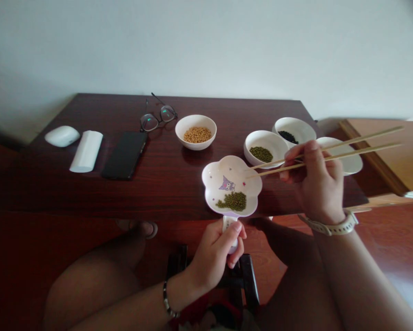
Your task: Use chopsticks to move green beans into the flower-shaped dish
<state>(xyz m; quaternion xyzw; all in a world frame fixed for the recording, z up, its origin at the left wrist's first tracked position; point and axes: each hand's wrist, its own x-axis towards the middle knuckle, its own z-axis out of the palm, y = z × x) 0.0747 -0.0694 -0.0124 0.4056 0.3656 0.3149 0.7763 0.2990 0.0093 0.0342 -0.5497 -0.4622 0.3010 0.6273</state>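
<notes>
My left hand (223, 243) is closed around the handle of a white flower-shaped scoop (211, 184) with a cartoon print. Green mung beans (234, 202) lie in the near part of the scoop. In my right hand (316, 177) is a pair of wooden chopsticks (361, 153), held slanting to the left, their tips over the scoop's right side with nothing between them. Just behind the scoop stands a white bowl (278, 141) with more mung beans (261, 154). A bowl of black beans (288, 136) is behind that, and another white bowl (351, 163) is partly hidden by my right hand.
On the dark table (172, 193) a bowl of yellow soybeans (197, 134) stands near the middle. Farther left lie eyeglasses (158, 118), a black phone (125, 155), a white case (86, 151) and a white rounded object (62, 136). A wall rises behind the table.
</notes>
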